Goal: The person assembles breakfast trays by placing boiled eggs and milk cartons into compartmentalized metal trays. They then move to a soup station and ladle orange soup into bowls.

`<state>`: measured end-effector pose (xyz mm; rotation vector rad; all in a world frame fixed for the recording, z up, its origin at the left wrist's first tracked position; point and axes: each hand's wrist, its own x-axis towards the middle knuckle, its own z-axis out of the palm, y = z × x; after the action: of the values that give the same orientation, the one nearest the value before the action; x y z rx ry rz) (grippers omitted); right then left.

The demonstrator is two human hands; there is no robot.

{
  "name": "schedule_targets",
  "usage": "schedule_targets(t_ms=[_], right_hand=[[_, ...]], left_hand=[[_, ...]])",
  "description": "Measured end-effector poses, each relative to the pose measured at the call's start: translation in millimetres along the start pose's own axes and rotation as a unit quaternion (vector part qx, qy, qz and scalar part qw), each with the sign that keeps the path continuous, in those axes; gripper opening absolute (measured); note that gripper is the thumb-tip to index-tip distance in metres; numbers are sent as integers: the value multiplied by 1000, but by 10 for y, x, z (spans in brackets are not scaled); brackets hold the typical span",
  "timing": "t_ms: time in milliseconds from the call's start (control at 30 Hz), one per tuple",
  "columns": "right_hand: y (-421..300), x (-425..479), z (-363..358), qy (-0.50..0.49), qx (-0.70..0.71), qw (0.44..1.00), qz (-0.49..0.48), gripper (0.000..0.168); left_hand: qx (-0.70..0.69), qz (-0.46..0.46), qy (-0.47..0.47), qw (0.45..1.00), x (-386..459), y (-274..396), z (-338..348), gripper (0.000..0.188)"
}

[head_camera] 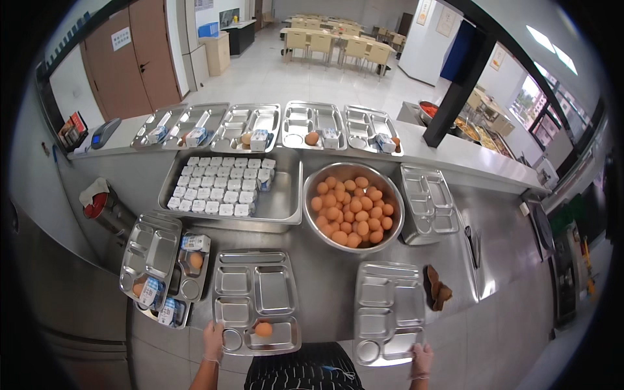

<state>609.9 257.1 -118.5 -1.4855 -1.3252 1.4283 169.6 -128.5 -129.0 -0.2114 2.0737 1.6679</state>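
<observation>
My gloved left hand grips the lower left edge of a stainless-steel compartment tray. One brown egg lies in that tray's lower right compartment. To the right, my right hand, also in a clear glove, holds the lower right corner of a second compartment tray with bare compartments. Both trays reach over the near edge of the steel counter. Beyond them stand a round steel bowl of brown eggs and a deep rectangular pan with rows of small white cartons.
Overlapping trays with eggs and blue-white cartons sit at left. Several served trays line the raised ledge. Stacked trays stand right of the bowl, near tongs. Brown scraps lie by the right tray.
</observation>
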Motion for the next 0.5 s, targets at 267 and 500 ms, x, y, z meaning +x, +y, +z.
schedule_targets(t_ms=[267, 500], right_hand=[[580, -618, 1304, -41, -24, 996, 69, 14], [637, -469, 1909, -92, -264, 957, -76, 19]], left_hand=[[-28, 19, -39, 999, 578, -250, -181, 13], [251, 185, 67, 948, 799, -269, -71, 42]])
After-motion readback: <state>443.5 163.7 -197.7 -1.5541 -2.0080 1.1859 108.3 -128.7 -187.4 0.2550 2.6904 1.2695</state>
